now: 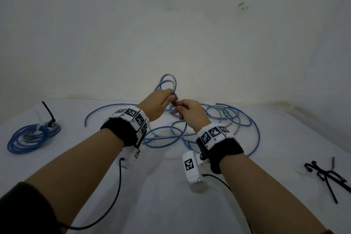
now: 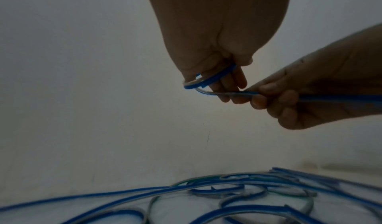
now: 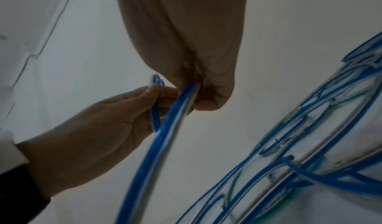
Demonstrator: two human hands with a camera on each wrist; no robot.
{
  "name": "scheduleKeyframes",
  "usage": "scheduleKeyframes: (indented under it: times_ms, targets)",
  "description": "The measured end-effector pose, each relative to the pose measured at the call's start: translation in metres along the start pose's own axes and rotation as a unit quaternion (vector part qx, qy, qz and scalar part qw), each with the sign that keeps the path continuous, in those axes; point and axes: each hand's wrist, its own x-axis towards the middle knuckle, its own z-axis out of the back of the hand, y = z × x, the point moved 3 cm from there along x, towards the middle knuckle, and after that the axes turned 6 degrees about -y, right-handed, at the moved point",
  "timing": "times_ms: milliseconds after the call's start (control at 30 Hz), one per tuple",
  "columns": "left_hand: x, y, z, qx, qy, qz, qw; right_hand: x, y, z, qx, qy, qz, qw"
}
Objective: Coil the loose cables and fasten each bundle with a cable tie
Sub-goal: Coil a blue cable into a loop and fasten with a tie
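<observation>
- Two hands in view, both raised above the surface (image 1: 171, 205) at frame centre of the head view, nearly touching each other.
- Left hand (image 1: 158, 103): grip closed on a small coil (image 1: 168, 83) of blue cable; two loops counted standing up above the fingers. Left wrist view shows the loops (image 2: 208, 80) passing under the curled fingers (image 2: 233, 83).
- Right hand (image 1: 188, 112): grip closed, fingers pinching the same cable just right of the left hand. Right wrist view shows the strand (image 3: 165, 137) running from that pinch down to the lower edge of the frame.
- Loose cable (image 1: 228, 119): blue, lying in many overlapping loops on the surface behind and to the right of the hands; number of separate cables cannot be told. One free end (image 1: 85, 124) lies centre left.
- One finished bundle (image 1: 32, 137) at the left edge, coiled flat, with one black tie (image 1: 49, 115) around it, tail sticking up.
- Spare ties (image 1: 326, 175): black, in a small pile at lower right, well apart from the hands; they overlap, so no sure count.
- Two wrist bands (image 1: 131, 119), one per arm, with black-and-white square markers.
- Pale wall (image 1: 171, 24) behind the surface.
</observation>
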Motion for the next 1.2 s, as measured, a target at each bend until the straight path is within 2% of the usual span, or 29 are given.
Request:
scheduleKeyframes:
  times_ms: [100,167,233,300,400,500,567,633,767,933,1033,1100,1200]
  targets:
    - [0.004,0.004,0.002,0.113,-0.023,-0.006,0.993,-0.002,-0.001,-0.002,-0.012,0.032,0.006,0.999]
    - [0.007,0.009,0.007,0.16,-0.065,0.005,0.985,-0.003,-0.001,0.0,-0.024,0.039,0.012,0.999]
    - [0.008,0.017,0.014,0.184,-0.116,0.032,0.976,-0.003,-0.002,0.005,-0.061,0.042,0.02,0.997]
    - [0.007,0.028,0.024,0.207,-0.139,0.085,0.965,-0.001,-0.006,0.012,-0.118,0.039,0.026,0.992]
    - [0.001,0.033,0.031,0.25,-0.125,0.129,0.952,0.003,-0.012,0.023,-0.171,-0.003,0.044,0.984]
    - [-0.005,0.026,0.023,0.302,-0.056,0.079,0.948,0.006,-0.012,0.027,-0.119,-0.052,0.04,0.991]
    - [-0.009,0.022,0.014,0.273,0.011,0.058,0.96,0.008,-0.009,0.028,-0.085,-0.079,0.029,0.993]
    - [-0.012,0.022,0.012,0.234,0.041,0.074,0.968,0.009,-0.008,0.029,-0.067,-0.079,0.019,0.994]
    - [-0.012,0.037,0.022,0.271,-0.008,0.11,0.956,0.006,-0.014,0.03,-0.095,-0.056,0.019,0.994]
    - [-0.013,0.053,0.043,0.29,-0.094,0.235,0.923,0.003,-0.027,0.039,-0.115,-0.06,-0.004,0.992]
    - [-0.015,0.062,0.054,0.242,-0.142,0.312,0.908,0.001,-0.031,0.044,-0.13,-0.059,-0.017,0.99]
    - [-0.016,0.068,0.055,0.192,-0.147,0.338,0.909,0.0,-0.03,0.046,-0.125,-0.073,-0.018,0.989]
    - [-0.016,0.069,0.044,0.136,-0.103,0.285,0.943,0.0,-0.027,0.046,-0.05,-0.086,-0.026,0.995]
